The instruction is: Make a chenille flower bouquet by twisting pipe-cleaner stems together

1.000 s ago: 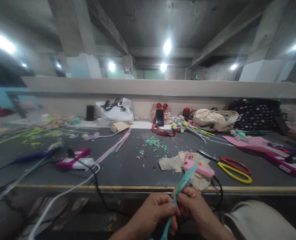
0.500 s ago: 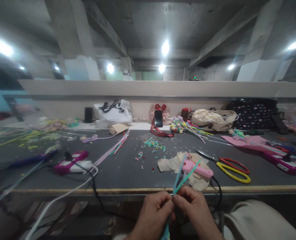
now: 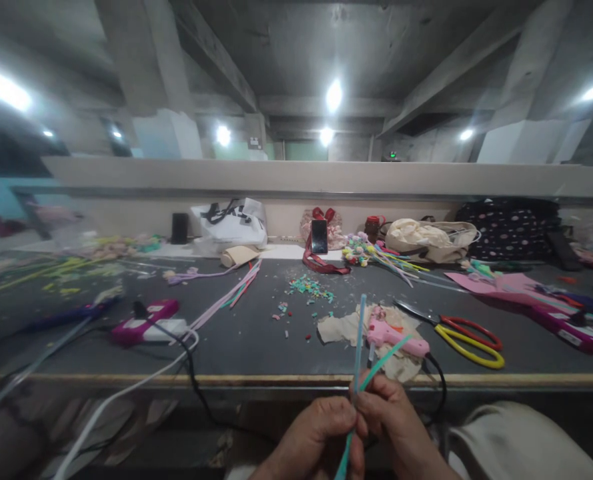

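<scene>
Just in front of the table edge, my two hands are close together at the lower middle. My left hand (image 3: 321, 433) is closed on thin blue and green pipe cleaners, their lower ends showing below its fingers. My right hand (image 3: 391, 413) pinches the same strands a little higher. Above the fingers the blue pipe cleaner (image 3: 361, 337) stands nearly upright, while the green pipe cleaner (image 3: 389, 360) slants right. Beyond them a pink glue gun (image 3: 396, 339) lies on a crumpled beige cloth (image 3: 339, 328). The exact grip point is partly hidden by the fingers.
Scissors (image 3: 469, 340) with red and yellow handles lie right of the glue gun. Teal scraps (image 3: 310, 289) are scattered mid-table. A black cable (image 3: 192, 380) and a white cable (image 3: 126, 385) cross the front edge at left. A phone (image 3: 319, 237) leans at the back.
Both hands have shifted slightly right. The blue strand has swung more upright and apart from the green one, which now leans further right. Both hands keep their hold.
</scene>
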Tool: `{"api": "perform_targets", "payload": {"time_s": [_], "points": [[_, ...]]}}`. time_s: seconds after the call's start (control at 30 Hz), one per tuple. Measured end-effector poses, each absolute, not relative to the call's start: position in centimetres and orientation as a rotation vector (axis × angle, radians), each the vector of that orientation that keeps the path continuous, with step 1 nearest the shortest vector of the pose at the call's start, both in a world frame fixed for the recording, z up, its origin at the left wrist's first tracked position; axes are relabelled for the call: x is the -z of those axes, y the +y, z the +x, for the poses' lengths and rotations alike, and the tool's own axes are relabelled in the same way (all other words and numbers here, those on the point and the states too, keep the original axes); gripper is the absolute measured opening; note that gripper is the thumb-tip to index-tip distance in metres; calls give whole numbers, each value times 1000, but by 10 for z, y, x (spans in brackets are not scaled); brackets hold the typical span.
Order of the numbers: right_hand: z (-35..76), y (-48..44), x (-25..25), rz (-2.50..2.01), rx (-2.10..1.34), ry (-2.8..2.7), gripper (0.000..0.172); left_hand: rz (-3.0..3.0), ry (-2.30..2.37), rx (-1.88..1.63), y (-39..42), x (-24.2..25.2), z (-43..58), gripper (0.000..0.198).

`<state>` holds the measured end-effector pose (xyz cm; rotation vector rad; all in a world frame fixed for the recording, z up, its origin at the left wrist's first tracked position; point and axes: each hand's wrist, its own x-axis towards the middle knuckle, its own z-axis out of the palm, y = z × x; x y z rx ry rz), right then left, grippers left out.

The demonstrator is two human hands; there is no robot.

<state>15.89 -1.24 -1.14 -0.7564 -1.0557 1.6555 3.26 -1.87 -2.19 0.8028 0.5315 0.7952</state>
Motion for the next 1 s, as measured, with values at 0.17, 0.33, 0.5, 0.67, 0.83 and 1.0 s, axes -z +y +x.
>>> {"api": "perform_targets", "payload": {"time_s": [0.17,0.33,0.5,0.67,0.83,1.0], "points": [[162,-7,13,-802,-1591,-1082,16,776,658,-662,-16,10,23,39],[165,-5,13,-848,-1517,-1175,19,904,735,-694,-15,2,19,30],[165,-5,14,-870,-1500,-1214,19,947,683,-716,-12,11,25,24],[165,-7,14,-881,-1472,-1217,18,969,712,-699,-12,16,26,18],[163,-6,18,-865,-1472,-1241,17,978,791,-683,-14,8,18,16],[162,-5,21,-875,-1422,-1278,19,922,838,-795,-12,6,15,20]]}}
